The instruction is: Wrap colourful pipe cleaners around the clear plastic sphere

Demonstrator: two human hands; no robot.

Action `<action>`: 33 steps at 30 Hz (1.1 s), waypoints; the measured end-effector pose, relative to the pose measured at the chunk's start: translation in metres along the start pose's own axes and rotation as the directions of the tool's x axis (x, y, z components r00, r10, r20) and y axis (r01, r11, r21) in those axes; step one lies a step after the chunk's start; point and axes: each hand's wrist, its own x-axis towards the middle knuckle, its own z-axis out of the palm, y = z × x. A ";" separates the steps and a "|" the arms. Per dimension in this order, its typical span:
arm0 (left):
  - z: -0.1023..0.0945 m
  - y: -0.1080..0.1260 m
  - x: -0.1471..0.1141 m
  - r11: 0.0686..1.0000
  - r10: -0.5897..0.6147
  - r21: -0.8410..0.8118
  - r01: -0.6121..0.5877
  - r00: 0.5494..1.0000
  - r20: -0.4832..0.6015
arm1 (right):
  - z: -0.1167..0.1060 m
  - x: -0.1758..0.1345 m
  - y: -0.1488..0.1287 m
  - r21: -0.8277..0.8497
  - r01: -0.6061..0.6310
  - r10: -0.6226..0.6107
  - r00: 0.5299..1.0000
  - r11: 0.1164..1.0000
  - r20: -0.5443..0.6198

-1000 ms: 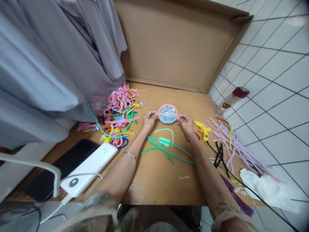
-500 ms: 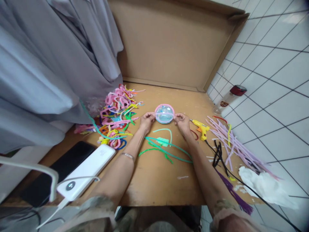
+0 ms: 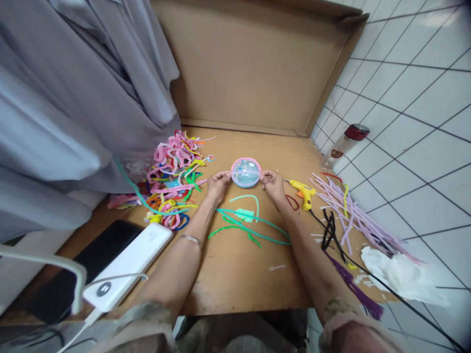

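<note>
While the thumb and fingertips of the left hand (image 3: 220, 184) are pressed together on one end of a pale lilac strip (image 3: 246, 172), those of the right hand (image 3: 272, 182) pinch its other end, and the strip runs straight across a clear round dish (image 3: 246, 182) with a pink rim. Whether strip and rim touch, I cannot tell. The dish is toward the far edge of the desk (image 3: 235, 294), well in from both sides. Between the forearms lie teal stems (image 3: 267, 234) and a mint-green piece (image 3: 244, 214). Just beside the right hand is a yellow glue gun (image 3: 306, 193); lilac stems (image 3: 356, 215) follow the right edge. A multicoloured heap (image 3: 176, 159) fills the far left corner, a white power bank (image 3: 128, 264) the near left.
</note>
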 end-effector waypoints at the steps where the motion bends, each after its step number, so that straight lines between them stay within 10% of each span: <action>1: 0.000 0.001 0.000 1.000 0.009 0.012 -0.009 1.000 0.012 | 0.000 0.000 0.000 0.001 0.006 -0.006 1.000 1.000 0.000; 33: 0.000 0.009 -0.004 0.998 -0.028 0.062 0.025 0.998 0.058 | -0.004 0.000 0.000 0.146 -0.059 0.059 0.998 0.987 0.007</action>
